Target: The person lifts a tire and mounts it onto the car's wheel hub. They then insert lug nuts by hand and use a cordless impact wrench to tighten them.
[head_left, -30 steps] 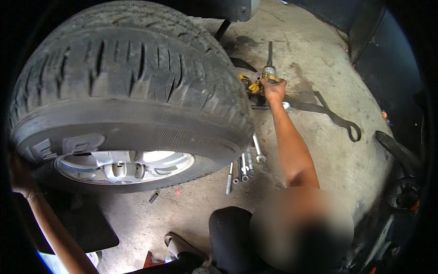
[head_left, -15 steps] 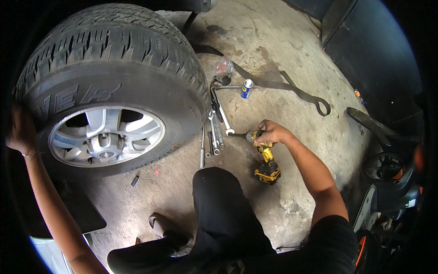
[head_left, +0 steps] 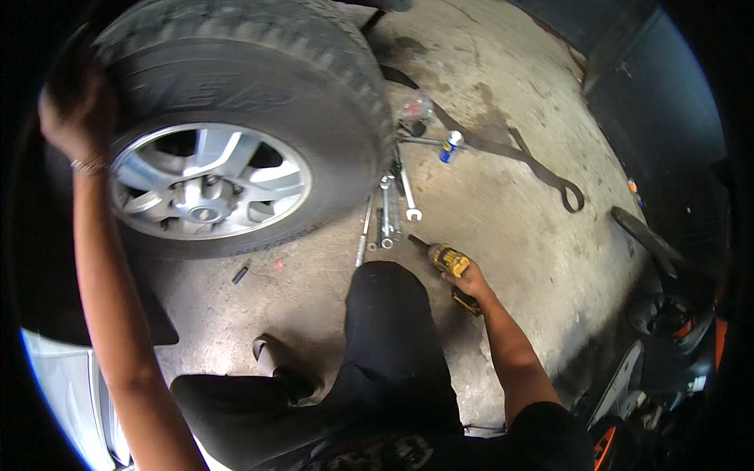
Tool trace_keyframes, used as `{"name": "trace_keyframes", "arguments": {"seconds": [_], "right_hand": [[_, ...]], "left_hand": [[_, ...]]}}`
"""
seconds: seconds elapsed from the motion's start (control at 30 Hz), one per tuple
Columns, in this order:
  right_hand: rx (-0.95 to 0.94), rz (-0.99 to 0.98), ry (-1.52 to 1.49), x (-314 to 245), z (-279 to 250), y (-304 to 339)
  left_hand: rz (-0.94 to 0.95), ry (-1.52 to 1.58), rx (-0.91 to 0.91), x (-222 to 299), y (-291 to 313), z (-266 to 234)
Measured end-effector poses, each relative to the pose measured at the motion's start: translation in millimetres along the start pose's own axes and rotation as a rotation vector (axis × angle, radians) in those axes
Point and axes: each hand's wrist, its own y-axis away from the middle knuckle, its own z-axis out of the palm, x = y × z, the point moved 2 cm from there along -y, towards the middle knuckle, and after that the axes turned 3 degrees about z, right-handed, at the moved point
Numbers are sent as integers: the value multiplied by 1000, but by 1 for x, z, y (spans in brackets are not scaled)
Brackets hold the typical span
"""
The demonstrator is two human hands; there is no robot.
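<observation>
At upper left, my left hand (head_left: 81, 122) is at the edge of a treaded black rubber tire (head_left: 338, 149), its fingers too dark to tell; inside sits a round, spoked silver wheel (head_left: 206, 210). At center, slim metal wrenches (head_left: 386, 210) lie on rough concrete (head_left: 534, 235); right of them, my right hand (head_left: 471, 282) grips a yellow-and-black power tool (head_left: 448, 259).

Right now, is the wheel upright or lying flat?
Upright: on the wheel, the silver rim faces the person, while the tread arches over the top. What supports it underneath, can't tell.
</observation>
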Motion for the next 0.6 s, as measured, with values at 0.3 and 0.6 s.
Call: {"name": "trace_keyframes", "arguments": {"seconds": [0.3,0.6], "right_hand": [[157,133,-143,-106,-53,39],[-97,-431,-561,-288,-23,132]], "left_hand": [[-605,406,-68,85,35,-73],[-2147,1631,286,182,154,-119]]}}
